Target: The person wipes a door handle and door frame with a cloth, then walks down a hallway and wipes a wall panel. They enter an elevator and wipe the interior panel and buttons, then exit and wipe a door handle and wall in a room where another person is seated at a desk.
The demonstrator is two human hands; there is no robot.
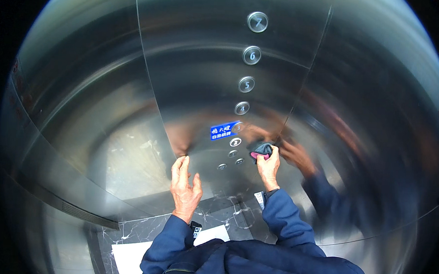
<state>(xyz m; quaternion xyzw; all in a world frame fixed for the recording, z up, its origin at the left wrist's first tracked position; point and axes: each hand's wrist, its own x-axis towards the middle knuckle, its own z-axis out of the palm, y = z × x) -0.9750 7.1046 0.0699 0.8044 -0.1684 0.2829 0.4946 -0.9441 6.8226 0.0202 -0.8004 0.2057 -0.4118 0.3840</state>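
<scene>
My right hand [269,168] grips a folded cloth [262,150], dark grey-blue with some pink showing, against the brushed metal elevator panel [202,114]. The cloth is just right of the lower round buttons. Several numbered buttons run up the panel, among them the 2 button [235,142], whose ring looks brighter than the rest. A blue sticker [222,130] with white writing lies beside the 3 button [238,127] and meets its edge. My left hand [185,190] holds nothing; its fingertips are at the panel's lower left, and I cannot tell whether they touch it. Its thumb stands apart from the fingers.
Polished metal walls [96,106] curve around me and mirror my arms. Below lies a dark marble-patterned floor [134,230] with white veins. White sheets [131,258] lie low in view, partly hidden by my left sleeve. A vent grille [87,215] runs along the lower left wall.
</scene>
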